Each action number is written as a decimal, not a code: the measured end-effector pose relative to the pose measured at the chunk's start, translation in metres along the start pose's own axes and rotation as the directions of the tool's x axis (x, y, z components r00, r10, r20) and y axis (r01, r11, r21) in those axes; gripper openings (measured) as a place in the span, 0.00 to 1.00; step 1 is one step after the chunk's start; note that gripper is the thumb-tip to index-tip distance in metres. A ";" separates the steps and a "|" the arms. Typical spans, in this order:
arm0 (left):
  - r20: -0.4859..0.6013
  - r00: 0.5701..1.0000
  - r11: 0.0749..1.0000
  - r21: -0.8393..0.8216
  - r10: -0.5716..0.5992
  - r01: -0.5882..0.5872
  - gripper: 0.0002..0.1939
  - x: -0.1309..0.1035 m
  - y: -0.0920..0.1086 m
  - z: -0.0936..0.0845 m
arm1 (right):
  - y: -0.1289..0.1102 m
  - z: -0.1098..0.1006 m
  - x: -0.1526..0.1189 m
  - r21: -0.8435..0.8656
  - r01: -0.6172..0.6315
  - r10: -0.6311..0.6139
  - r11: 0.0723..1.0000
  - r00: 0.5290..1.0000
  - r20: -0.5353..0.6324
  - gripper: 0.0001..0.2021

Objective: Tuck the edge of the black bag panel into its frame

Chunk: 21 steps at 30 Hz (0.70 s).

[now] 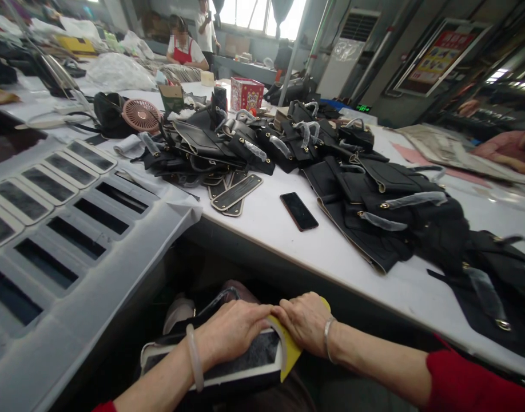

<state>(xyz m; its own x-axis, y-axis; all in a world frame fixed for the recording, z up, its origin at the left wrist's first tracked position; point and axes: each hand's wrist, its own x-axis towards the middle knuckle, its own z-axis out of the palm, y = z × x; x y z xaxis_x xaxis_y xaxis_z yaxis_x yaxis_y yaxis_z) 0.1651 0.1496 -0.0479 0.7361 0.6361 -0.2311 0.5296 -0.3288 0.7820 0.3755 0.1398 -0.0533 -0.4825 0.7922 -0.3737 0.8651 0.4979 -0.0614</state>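
Note:
Across my lap lies a black bag (pixel 228 386), its long bottom panel (pixel 245 366) facing up with a pale border and a dark middle. My left hand (pixel 232 332) rests over that panel, its fingers closed on the far edge near the right end. Against the same end is a curved yellow sheet (pixel 291 355), thin and stiff-looking. My right hand (pixel 303 320) is wrapped round the sheet's upper part, thumb towards the bag. The fingertips of both hands meet at the panel's corner, and what lies under them is hidden.
Black bags with plastic-wrapped handles (pixel 400 200) are heaped along the white table (pixel 262 240). A phone (pixel 299 212) and loose bottom panels (pixel 235 193) lie near its edge. At left, pale-bordered panels (pixel 43 183) sit beside a slotted grey surface (pixel 116 252). A pink fan (pixel 141 114) stands behind; other people work farther off.

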 end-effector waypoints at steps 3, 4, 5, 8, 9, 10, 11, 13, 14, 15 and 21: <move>0.001 1.000 0.999 0.049 0.014 -0.014 0.16 -0.001 -0.002 0.002 | -0.007 0.001 -0.005 0.026 -0.073 0.073 0.997 0.997 0.005 0.27; -0.002 1.000 0.998 0.059 0.015 -0.015 0.16 -0.001 -0.002 0.003 | -0.009 0.001 -0.006 0.035 -0.092 0.092 0.995 0.996 0.008 0.27; -0.006 1.000 0.998 0.068 0.014 -0.014 0.16 -0.002 -0.002 0.003 | -0.011 0.001 -0.008 0.047 -0.105 0.104 0.993 0.994 0.014 0.26; -0.025 1.000 0.995 0.098 -0.001 0.004 0.17 -0.002 0.003 0.002 | -0.017 0.000 -0.012 0.105 -0.115 0.112 0.988 0.993 0.027 0.23; -0.030 1.000 0.994 0.108 -0.008 0.011 0.17 -0.002 0.004 0.002 | -0.017 0.000 -0.012 0.136 -0.118 0.115 0.984 0.993 0.028 0.23; -0.033 0.999 0.993 0.116 -0.014 0.018 0.16 -0.003 0.006 0.001 | -0.017 0.000 -0.012 0.173 -0.126 0.124 0.977 0.992 0.025 0.23; -0.036 0.999 0.992 0.121 -0.021 0.025 0.17 -0.004 0.008 -0.001 | -0.015 0.001 -0.012 0.219 -0.140 0.139 0.966 0.990 0.020 0.24; -0.051 0.998 0.992 0.123 -0.035 0.041 0.18 -0.009 0.010 -0.007 | -0.009 0.004 -0.010 0.338 -0.179 0.185 0.924 0.983 0.014 0.27; -0.064 0.997 0.991 0.123 -0.045 0.053 0.19 -0.014 0.009 -0.011 | -0.004 0.006 -0.009 0.412 -0.202 0.213 0.889 0.977 0.019 0.29; -0.083 0.995 0.991 0.118 -0.060 0.070 0.20 -0.021 0.008 -0.015 | 0.001 0.007 -0.008 0.493 -0.222 0.237 0.841 0.971 0.033 0.31; -0.346 0.894 0.957 -0.155 -0.284 0.244 0.22 -0.093 -0.020 -0.040 | 0.013 0.010 -0.014 0.884 -0.280 0.179 0.374 0.957 0.227 0.42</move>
<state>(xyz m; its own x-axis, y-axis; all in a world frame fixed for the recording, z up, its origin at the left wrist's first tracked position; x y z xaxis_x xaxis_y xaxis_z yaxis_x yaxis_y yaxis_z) 0.0691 0.1252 -0.0190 0.3623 0.9037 -0.2282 0.6207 -0.0513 0.7823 0.3951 0.1317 -0.0584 -0.2754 0.7674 -0.5790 0.5799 -0.3477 -0.7368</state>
